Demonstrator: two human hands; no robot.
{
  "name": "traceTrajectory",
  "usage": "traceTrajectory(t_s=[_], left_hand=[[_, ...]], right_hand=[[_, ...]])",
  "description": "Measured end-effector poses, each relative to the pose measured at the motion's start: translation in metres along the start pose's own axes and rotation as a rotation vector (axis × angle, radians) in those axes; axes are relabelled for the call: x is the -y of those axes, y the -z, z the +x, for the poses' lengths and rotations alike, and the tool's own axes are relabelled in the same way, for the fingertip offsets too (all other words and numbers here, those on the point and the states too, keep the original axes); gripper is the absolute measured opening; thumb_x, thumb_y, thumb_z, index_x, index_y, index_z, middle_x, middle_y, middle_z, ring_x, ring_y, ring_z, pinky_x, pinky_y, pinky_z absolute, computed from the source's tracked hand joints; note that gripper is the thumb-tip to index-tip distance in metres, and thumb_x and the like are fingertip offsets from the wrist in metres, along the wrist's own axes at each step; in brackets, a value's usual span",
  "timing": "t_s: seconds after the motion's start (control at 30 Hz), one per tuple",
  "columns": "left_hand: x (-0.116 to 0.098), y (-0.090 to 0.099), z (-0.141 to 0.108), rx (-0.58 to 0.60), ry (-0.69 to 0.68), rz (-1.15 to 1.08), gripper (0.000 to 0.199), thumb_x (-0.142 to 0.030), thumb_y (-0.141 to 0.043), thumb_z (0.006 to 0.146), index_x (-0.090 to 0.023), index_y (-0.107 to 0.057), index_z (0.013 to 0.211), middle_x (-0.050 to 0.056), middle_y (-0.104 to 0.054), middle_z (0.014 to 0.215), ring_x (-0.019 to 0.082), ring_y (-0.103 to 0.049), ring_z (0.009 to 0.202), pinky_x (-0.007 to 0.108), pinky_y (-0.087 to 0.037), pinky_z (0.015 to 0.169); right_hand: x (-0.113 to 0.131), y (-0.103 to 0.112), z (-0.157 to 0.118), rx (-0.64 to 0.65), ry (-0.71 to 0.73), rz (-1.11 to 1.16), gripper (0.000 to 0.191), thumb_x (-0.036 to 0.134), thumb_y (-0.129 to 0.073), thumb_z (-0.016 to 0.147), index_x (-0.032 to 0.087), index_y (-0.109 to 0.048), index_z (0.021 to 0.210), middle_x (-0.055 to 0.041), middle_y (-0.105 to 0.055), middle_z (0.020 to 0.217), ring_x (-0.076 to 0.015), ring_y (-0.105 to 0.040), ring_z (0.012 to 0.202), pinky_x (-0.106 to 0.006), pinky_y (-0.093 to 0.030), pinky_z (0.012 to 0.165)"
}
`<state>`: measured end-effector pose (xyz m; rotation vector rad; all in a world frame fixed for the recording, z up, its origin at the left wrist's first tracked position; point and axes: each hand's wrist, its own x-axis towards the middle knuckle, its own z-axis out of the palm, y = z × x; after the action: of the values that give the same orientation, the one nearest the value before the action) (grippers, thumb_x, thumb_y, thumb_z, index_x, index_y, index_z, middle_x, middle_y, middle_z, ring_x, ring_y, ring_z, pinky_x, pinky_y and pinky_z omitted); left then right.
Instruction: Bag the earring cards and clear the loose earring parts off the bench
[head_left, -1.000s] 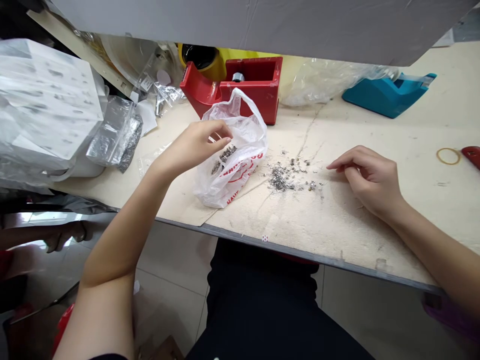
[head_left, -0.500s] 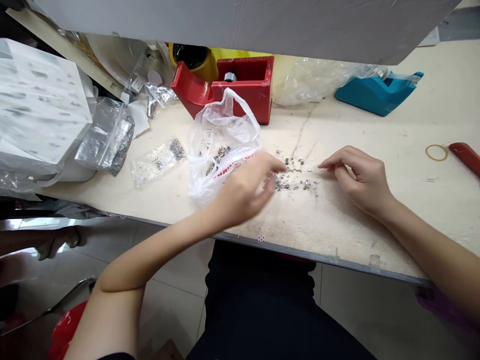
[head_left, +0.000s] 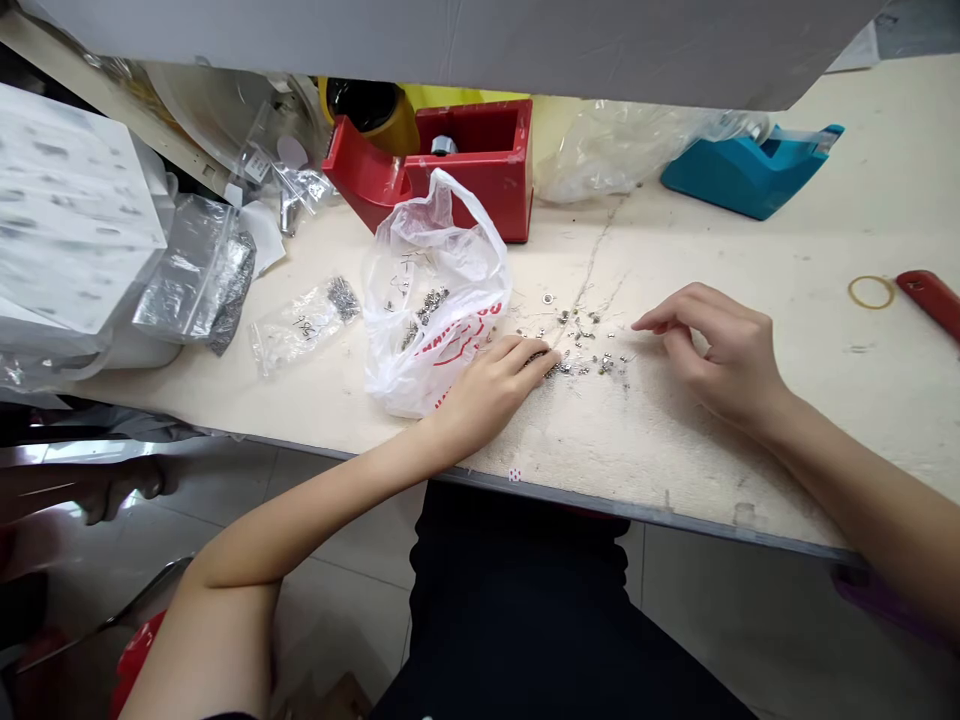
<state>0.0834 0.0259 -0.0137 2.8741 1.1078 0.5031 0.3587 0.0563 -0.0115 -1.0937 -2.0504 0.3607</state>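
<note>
The left hand (head_left: pixel 484 392) has moved from above the white bag (head_left: pixel 397 372) to its right, fingers now down at the small metal parts (head_left: pixel 566 369); left of the bag, a clear packet (head_left: pixel 289 330) is uncovered.

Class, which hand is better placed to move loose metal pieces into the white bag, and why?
Probably the left hand: its fingers are at the metal pieces, close beside the white bag. The right hand is on the pieces' other side, farther from the bag.
</note>
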Motion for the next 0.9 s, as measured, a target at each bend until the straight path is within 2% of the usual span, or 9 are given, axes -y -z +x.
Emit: traceTrajectory(t_s=[0.1, 0.3, 0.4, 0.5, 0.6, 0.73, 0.8, 0.9], left_hand=[[0.001, 0.003, 0.004, -0.007, 0.001, -0.026, 0.024, -0.013, -0.047, 0.104, -0.013, -0.064, 0.12, 0.008, -0.072, 0.112, 0.018, -0.065, 0.102, 0.029, -0.056, 0.092], [0.006, 0.009, 0.02, 0.213, 0.027, 0.017, 0.022, -0.007, -0.049, 0.101, -0.013, -0.068, 0.11, 0.007, -0.071, 0.107, 0.019, -0.062, 0.096, 0.029, -0.052, 0.084], [0.006, 0.011, 0.026, 0.257, 0.059, -0.013, 0.021, -0.006, -0.049, 0.1, -0.015, -0.068, 0.104, 0.006, -0.071, 0.104, 0.019, -0.061, 0.093, 0.029, -0.05, 0.079], [0.005, 0.024, 0.03, 0.182, 0.047, -0.046, 0.021, -0.008, -0.05, 0.101, -0.016, -0.069, 0.101, 0.005, -0.072, 0.1, 0.018, -0.062, 0.09, 0.03, -0.052, 0.079], [0.009, 0.055, 0.034, 0.024, 0.037, -0.086, 0.022, -0.009, -0.048, 0.102, -0.017, -0.068, 0.104, 0.006, -0.073, 0.102, 0.018, -0.065, 0.094, 0.031, -0.056, 0.083], [0.039, 0.096, 0.034, -0.079, 0.211, -0.125, 0.018, -0.013, -0.054, 0.097, -0.022, -0.07, 0.097, 0.003, -0.075, 0.099, 0.017, -0.068, 0.09, 0.034, -0.058, 0.084], [0.06, 0.105, 0.031, -0.102, 0.318, -0.134, 0.016, -0.015, -0.058, 0.092, -0.023, -0.071, 0.092, 0.002, -0.075, 0.094, 0.016, -0.067, 0.085, 0.033, -0.059, 0.08], [0.084, 0.1, 0.02, -0.06, 0.422, -0.186, 0.015, -0.017, -0.06, 0.088, -0.022, -0.073, 0.092, 0.003, -0.076, 0.094, 0.017, -0.068, 0.085, 0.035, -0.06, 0.082]], right_hand=[[-0.001, -0.001, 0.0, -0.008, 0.001, 0.009, 0.034, -0.003, -0.046, 0.088, 0.025, -0.066, 0.086, -0.0035, -0.067, 0.081, -0.0192, -0.065, 0.073, -0.032, -0.048, 0.059], [-0.001, -0.002, -0.001, -0.007, -0.002, 0.001, 0.033, -0.003, -0.046, 0.086, 0.024, -0.065, 0.084, -0.0035, -0.066, 0.08, -0.0183, -0.064, 0.072, -0.032, -0.047, 0.059], [-0.001, -0.001, -0.001, -0.008, 0.003, 0.001, 0.033, -0.004, -0.046, 0.085, 0.024, -0.064, 0.084, -0.0034, -0.066, 0.08, -0.0184, -0.065, 0.072, -0.032, -0.048, 0.06], [-0.001, 0.0, 0.0, 0.013, -0.001, -0.012, 0.033, -0.003, -0.046, 0.087, 0.025, -0.064, 0.085, -0.0036, -0.067, 0.082, -0.0191, -0.066, 0.073, -0.033, -0.048, 0.06], [0.001, 0.0, 0.0, 0.037, -0.022, -0.024, 0.033, -0.001, -0.045, 0.089, 0.025, -0.064, 0.085, -0.0044, -0.068, 0.082, -0.0203, -0.066, 0.073, -0.034, -0.048, 0.06], [0.002, 0.001, 0.0, 0.035, -0.027, -0.019, 0.033, 0.0, -0.045, 0.089, 0.026, -0.065, 0.084, -0.0046, -0.067, 0.081, -0.0215, -0.066, 0.073, -0.036, -0.049, 0.059], [0.001, 0.001, 0.0, 0.035, -0.023, -0.015, 0.033, 0.0, -0.046, 0.09, 0.026, -0.065, 0.084, -0.0045, -0.067, 0.081, -0.0215, -0.066, 0.073, -0.036, -0.049, 0.059], [0.001, 0.001, 0.0, 0.044, -0.03, 0.005, 0.034, 0.0, -0.045, 0.09, 0.026, -0.067, 0.083, -0.0048, -0.068, 0.081, -0.0218, -0.067, 0.073, -0.036, -0.049, 0.059]])
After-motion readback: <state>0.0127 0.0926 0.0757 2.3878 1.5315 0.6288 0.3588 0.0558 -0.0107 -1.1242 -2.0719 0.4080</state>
